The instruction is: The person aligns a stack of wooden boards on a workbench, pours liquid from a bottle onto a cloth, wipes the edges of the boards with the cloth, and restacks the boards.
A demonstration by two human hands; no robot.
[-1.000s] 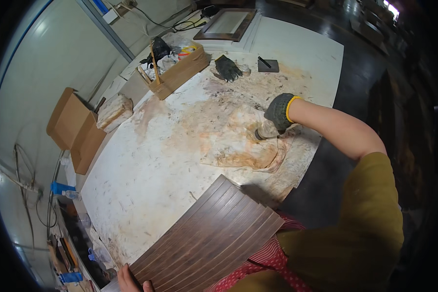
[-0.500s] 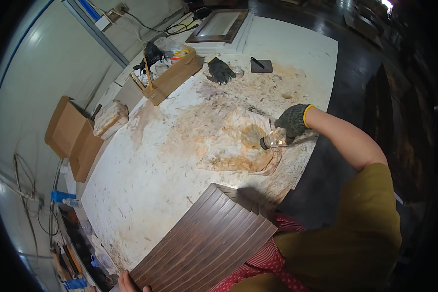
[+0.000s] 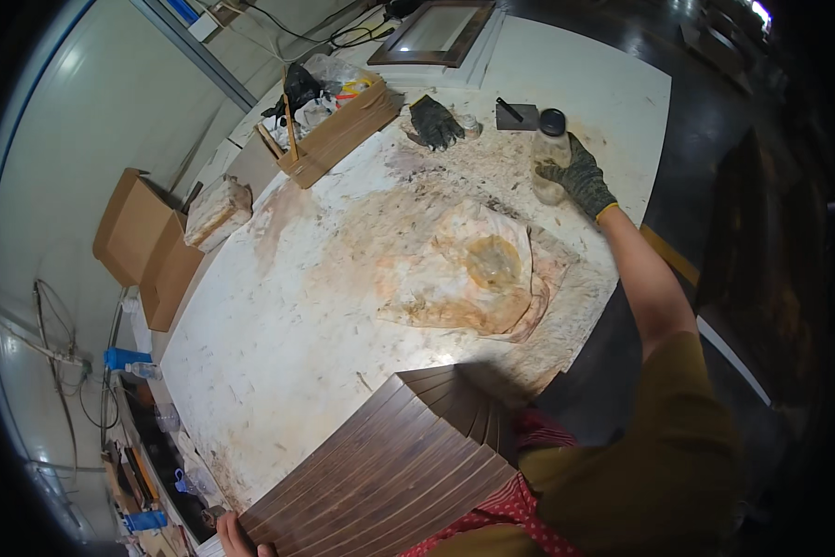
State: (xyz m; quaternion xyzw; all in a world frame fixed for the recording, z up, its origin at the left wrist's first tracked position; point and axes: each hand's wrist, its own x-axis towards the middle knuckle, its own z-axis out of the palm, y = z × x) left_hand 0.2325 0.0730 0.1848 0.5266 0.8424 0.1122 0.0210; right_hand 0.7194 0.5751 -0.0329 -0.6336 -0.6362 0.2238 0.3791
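Capped bottle (image 3: pixel 550 150), clamped in right hand (image 3: pixel 585 181), arm (image 3: pixel 650 278) stretched forward, left hand (image 3: pixel 234 537) at boards (image 3: pixel 371 478), grip unclear

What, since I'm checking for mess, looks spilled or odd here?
A brownish, wet-looking patch on the stained cloth, darker than the fabric around it, perhaps soaked-in liquid. The bottle in the right hand looks capped.

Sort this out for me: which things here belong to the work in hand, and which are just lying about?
Seemingly in use:
- capped clear bottle, held by the gloved right hand
- dark wooden boards, touched by the bare left hand
- stained cloth, probably

Seemingly lying about:
- spare dark glove
- open cardboard box
- framed panel
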